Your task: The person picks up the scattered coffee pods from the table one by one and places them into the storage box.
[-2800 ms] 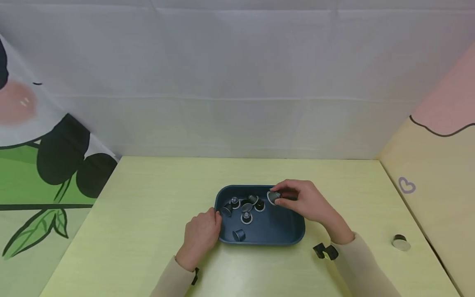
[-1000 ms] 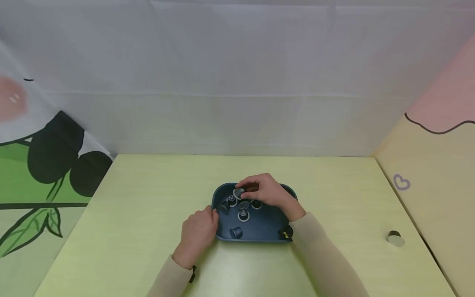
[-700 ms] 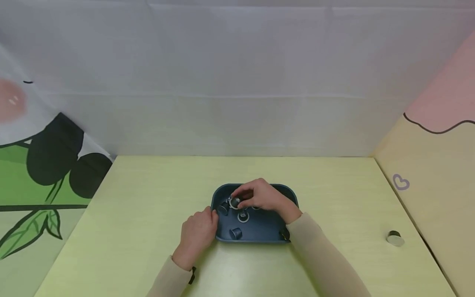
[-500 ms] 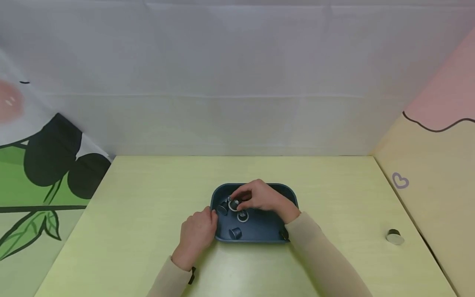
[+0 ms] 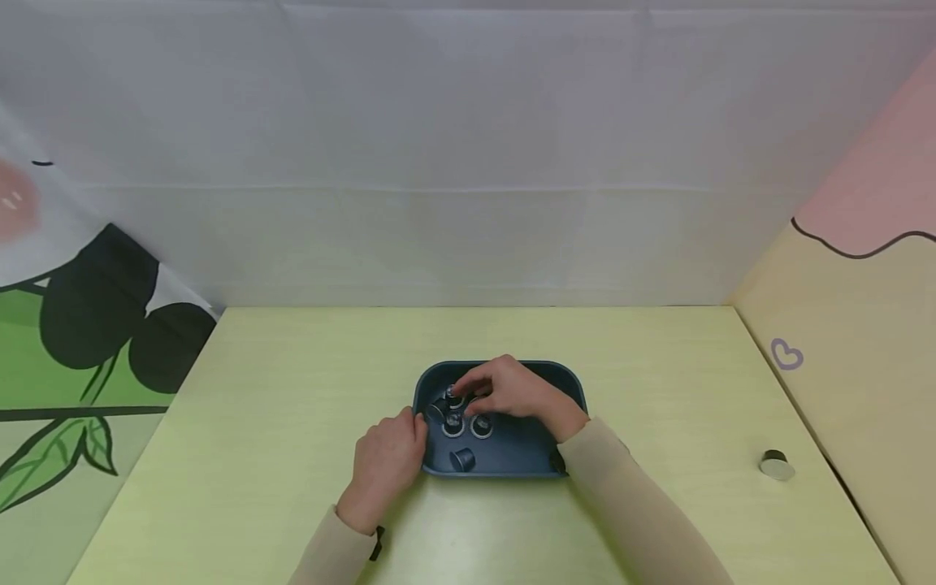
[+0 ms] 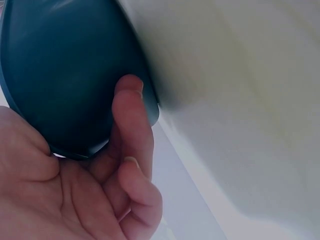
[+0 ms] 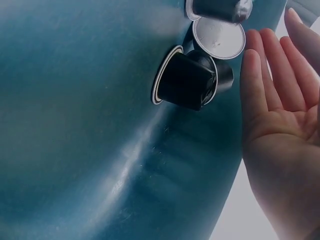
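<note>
My left hand (image 5: 389,457) grips the left side of a dark blue tray (image 5: 515,451), and the left wrist view shows its fingers bent against the tray's underside. Reaching in from the right, my right hand (image 5: 508,388) hovers over the tray's far part, fingers loosely bent and holding nothing. Below its fingertips, two coffee capsules stand side by side: one left (image 5: 452,424) and one right (image 5: 481,425). Another capsule (image 5: 462,459) lies on its side nearer the front. In the right wrist view, a black capsule (image 7: 185,82) and a silver-lidded capsule (image 7: 219,37) lie close to my open fingers.
One more capsule (image 5: 776,465) lies on the pale yellow table (image 5: 292,366) far to the right, outside the tray. A white cloth backdrop (image 5: 468,162) rises behind the table, with printed panels at both sides.
My right hand carried a capsule leftward across the tray, set it down beside the standing one and let go; its fingers have loosened. My left hand stays on the tray's side.
</note>
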`<state>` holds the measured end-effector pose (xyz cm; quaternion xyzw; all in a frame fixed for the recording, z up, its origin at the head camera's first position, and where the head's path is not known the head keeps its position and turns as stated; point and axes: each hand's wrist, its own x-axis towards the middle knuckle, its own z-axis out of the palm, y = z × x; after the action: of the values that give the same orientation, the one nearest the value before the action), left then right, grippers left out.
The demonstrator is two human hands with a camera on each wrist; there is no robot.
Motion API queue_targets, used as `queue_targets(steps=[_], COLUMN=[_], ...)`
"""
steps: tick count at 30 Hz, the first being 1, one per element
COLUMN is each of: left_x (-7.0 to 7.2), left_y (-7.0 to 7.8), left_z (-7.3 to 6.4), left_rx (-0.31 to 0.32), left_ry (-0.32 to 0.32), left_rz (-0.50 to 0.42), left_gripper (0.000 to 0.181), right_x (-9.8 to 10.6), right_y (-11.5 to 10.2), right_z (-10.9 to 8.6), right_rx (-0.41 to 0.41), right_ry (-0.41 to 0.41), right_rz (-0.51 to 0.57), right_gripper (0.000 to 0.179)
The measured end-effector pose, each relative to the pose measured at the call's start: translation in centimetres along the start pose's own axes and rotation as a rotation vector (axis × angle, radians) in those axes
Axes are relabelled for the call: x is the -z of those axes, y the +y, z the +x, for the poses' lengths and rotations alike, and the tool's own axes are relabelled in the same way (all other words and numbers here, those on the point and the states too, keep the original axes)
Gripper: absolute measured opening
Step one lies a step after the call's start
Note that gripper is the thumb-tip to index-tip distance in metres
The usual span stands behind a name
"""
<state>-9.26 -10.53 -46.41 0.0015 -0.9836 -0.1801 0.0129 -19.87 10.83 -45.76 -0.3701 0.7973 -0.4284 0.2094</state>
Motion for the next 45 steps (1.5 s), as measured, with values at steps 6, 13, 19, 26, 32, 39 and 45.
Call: queue_targets(steps=[6,13,19,26,32,39,45], left_x=[0.0,0.1,0.0,0.1,-0.2,-0.5,-0.5], left_y=[-0.1,-0.2,-0.2,-0.2,-0.3,-0.3,-0.3], left_z=[0.0,0.0,0.1,0.0,0.1,0.0,0.0], left_rx=[0.003,0.006,0.004,0.003,0.011,0.0,-0.006], left_ry=[0.001,0.005,0.019,0.02,0.008,0.019,0.034], left_rz=[0.002,0.01,0.01,0.017,0.012,0.019,0.027], left_gripper=[0.031,0.031,0.032,0.031,0.031,0.031,0.032], right_x=[0.0,0.1,0.5,1.2,1.7,2.6,3.9], right_y=[-0.1,-0.3,-0.6,-1.3,-1.5,-2.7,-3.7], right_z=[0.0,0.1,0.1,-0.1,0.0,-0.3,-1.5], right_rx=[-0.001,0.002,0.005,0.02,0.054,0.094,0.109], right_ry=[0.001,0.003,0.017,0.058,0.073,0.103,0.142], right_rz=[0.003,0.009,0.032,0.036,0.003,-0.023,-0.055], right_gripper=[0.035,0.035,0.035,0.037,0.036,0.035,0.035])
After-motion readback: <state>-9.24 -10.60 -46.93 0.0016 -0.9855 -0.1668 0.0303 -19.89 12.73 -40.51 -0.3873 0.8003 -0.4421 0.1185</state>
